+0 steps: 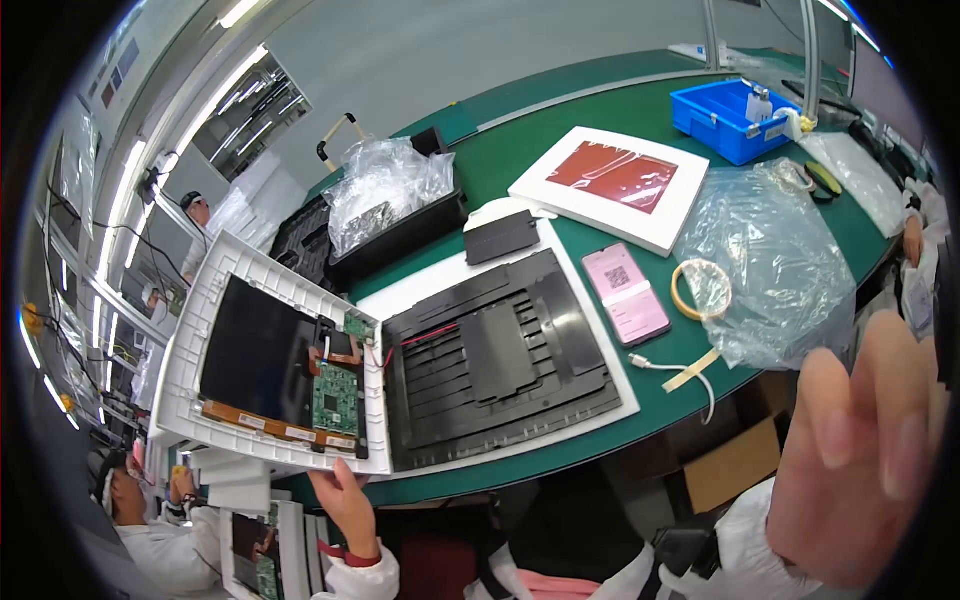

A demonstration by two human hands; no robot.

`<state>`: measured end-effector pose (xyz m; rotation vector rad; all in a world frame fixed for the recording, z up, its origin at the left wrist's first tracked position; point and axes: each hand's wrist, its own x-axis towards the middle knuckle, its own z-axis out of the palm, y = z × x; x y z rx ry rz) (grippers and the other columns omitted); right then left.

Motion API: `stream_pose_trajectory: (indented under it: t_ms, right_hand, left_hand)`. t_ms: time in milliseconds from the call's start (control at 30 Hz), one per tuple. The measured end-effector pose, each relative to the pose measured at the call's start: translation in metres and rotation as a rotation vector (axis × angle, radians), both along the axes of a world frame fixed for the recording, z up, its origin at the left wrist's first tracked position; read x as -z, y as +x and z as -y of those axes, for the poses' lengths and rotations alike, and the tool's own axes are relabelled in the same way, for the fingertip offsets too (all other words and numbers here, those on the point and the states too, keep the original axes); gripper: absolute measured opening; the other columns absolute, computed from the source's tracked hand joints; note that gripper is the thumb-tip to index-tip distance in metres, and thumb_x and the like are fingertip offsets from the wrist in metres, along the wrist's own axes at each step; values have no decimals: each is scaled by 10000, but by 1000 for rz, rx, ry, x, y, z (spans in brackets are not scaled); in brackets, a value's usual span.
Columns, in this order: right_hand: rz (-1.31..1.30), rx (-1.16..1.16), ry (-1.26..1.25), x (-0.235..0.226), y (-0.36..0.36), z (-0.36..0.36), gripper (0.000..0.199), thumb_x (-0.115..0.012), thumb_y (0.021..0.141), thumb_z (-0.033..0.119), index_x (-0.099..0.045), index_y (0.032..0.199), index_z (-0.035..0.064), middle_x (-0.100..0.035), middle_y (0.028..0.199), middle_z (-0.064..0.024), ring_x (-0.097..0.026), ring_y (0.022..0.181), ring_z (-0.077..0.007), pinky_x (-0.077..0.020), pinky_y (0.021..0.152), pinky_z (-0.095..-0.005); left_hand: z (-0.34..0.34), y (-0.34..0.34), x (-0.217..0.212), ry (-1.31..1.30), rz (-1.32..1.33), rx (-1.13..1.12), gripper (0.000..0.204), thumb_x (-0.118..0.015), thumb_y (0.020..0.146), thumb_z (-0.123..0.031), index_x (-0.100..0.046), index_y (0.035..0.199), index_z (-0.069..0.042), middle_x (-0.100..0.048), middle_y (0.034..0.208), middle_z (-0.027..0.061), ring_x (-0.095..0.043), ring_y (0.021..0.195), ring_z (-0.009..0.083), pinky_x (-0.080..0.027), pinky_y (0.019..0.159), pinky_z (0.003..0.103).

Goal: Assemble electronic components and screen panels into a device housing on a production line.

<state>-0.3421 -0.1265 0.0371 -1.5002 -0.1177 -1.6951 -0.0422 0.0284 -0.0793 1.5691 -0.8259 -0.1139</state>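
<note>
My left hand (345, 512) grips the lower edge of a white plastic display housing (178, 375), thumb on its rim, fingers partly hidden underneath. The housing is tilted up and carries a dark screen panel (258, 350), a green circuit board (338, 398) and an orange-brown strip. A thin red wire runs from it to the black ribbed back cover (560, 370), which lies on a white foam sheet (622, 395). Raised at the right, close to the camera, my right hand (840, 470) has its fingers apart and slightly bent, with nothing visible in them.
On the green table (540, 115) lie a pink phone (628, 292), a tape roll (683, 290), clear plastic bags (775, 250), a white cable (690, 370), a white foam frame (535, 180) and a blue bin (715, 125). A black crate (400, 232) stands behind. Co-workers are at left.
</note>
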Motion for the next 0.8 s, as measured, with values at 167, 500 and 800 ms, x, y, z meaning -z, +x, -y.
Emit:
stream_pose_trajectory:
  t_ms: [167,500,800]
  right_hand:
    - [8,-47,63,0,7,3,168,-552,805,29,-596,967,15,-611,1041,-148,-586,962,-240,-462,778,-352]
    - [-82,-61,69,-10,-11,27,210,-529,792,9,-597,991,9,-622,1016,-131,-590,949,-226,-453,780,-334]
    - [-120,-100,129,-14,-13,33,249,-508,781,-9,-599,1012,4,-632,994,-116,-592,938,-213,-445,782,-318]
  left_hand:
    - [7,4,2,23,-10,6,406,-453,943,-207,-341,1267,10,-517,1094,126,-563,886,164,-555,628,266]
    - [-4,14,1,36,32,-3,408,-459,947,-213,-348,1263,21,-520,1101,134,-566,904,173,-548,651,261]
    - [5,5,3,30,70,-10,410,-452,948,-192,-339,1282,17,-536,1074,121,-570,860,147,-524,633,243]
